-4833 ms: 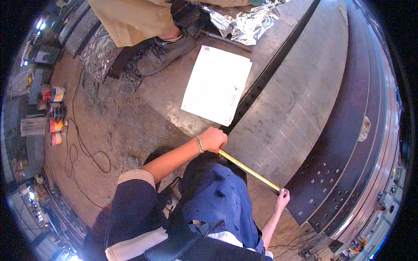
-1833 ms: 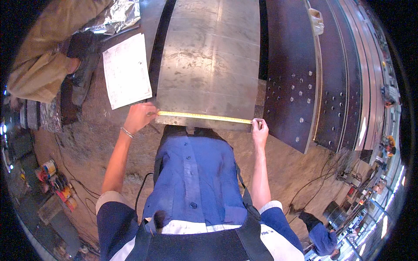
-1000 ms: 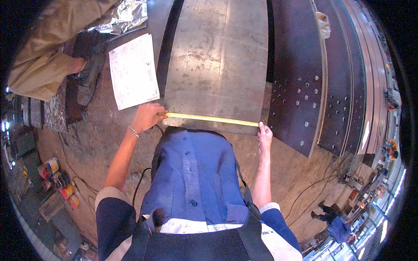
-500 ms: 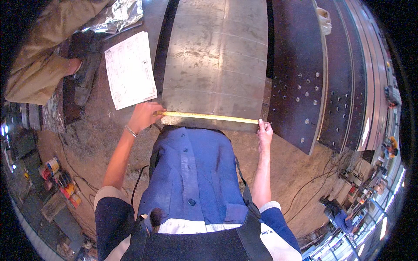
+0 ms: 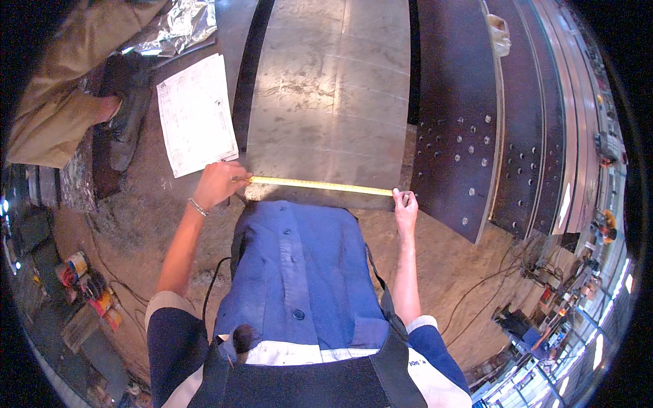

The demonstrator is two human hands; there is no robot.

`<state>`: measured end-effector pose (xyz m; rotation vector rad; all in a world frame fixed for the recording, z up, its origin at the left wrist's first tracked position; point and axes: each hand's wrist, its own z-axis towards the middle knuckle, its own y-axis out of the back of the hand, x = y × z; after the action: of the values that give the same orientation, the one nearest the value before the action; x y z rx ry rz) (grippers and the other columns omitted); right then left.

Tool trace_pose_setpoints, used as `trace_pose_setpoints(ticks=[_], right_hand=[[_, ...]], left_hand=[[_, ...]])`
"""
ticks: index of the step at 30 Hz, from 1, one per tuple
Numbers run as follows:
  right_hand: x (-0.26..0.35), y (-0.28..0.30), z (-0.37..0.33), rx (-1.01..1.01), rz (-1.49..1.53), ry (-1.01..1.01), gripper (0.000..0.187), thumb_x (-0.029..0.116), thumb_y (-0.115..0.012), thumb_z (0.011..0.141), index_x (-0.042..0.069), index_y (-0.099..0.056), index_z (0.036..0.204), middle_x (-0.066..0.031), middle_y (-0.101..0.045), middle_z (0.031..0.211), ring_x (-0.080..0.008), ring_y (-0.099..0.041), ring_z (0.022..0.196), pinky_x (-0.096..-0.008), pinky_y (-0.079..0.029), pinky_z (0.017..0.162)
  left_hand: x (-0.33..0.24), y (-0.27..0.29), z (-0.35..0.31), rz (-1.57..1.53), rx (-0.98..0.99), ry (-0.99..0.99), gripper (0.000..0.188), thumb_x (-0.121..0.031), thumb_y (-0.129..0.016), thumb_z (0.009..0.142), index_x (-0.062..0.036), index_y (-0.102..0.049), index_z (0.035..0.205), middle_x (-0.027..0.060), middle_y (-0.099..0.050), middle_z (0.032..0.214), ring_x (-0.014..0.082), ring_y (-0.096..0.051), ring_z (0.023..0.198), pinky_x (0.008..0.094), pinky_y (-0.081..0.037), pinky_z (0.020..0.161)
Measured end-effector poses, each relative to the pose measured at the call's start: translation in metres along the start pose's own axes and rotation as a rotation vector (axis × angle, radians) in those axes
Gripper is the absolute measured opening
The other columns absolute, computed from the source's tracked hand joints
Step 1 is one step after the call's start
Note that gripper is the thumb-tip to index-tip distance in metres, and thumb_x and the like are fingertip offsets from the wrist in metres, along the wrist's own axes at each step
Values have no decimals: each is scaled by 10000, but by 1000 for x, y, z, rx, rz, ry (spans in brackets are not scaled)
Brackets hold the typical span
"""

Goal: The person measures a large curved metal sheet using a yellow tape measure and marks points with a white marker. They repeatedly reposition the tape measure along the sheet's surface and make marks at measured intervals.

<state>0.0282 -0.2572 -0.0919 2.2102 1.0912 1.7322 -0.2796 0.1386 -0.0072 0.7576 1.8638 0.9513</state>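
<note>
Both grips narrow: the tape (image 5: pixel 320 185) is pinched at its left by the left hand (image 5: pixel 219 182) and at its right by the right hand (image 5: pixel 405 206). Which one has the zero end can't be told; no case is seen. The tape is stretched across the plate (image 5: pixel 330 119), near its near edge, from about one long edge to the other. Contact along the full length can't be confirmed.

For a good reading, equal tension should be put on both ends and any bow or twist taken out. Zero is best seated on one edge, then the other edge read from straight above. Tape should be set square to the long edges; a slant would read long. Fingertips should be kept off the mark.

Shirt (image 5: pixel 299 265) is close to the near edge; snagging to be avoided. Papers (image 5: pixel 197 119) are laid left of the plate, drilled plates (image 5: pixel 454 88) are stood off to the right.
</note>
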Motion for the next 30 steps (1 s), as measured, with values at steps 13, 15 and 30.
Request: trace_pose_setpoints(ticks=[13,15,30], right_hand=[[-26,2,5,118,304,-146,282,350,-654,980,115,-557,858,95,-403,640,-21,-354,526,-223,-278,475],[-16,3,1,131,363,-205,275,355,-645,984,124,-555,865,100,-393,635,-16,-343,516,-218,-265,467],[5,8,-2,178,394,-283,272,371,-662,970,136,-560,878,111,-376,645,-13,-314,512,-217,-231,469]], left_hand=[[6,-7,1,-49,-45,-69,202,-284,-752,820,-172,-772,988,44,-659,806,256,-644,714,403,-504,607],[5,-6,1,-62,-45,-66,208,-282,-756,817,-169,-771,992,43,-660,806,257,-643,713,403,-503,605],[7,-10,1,-48,-25,-43,173,-282,-744,844,-177,-783,976,44,-702,896,260,-657,712,397,-517,616]])
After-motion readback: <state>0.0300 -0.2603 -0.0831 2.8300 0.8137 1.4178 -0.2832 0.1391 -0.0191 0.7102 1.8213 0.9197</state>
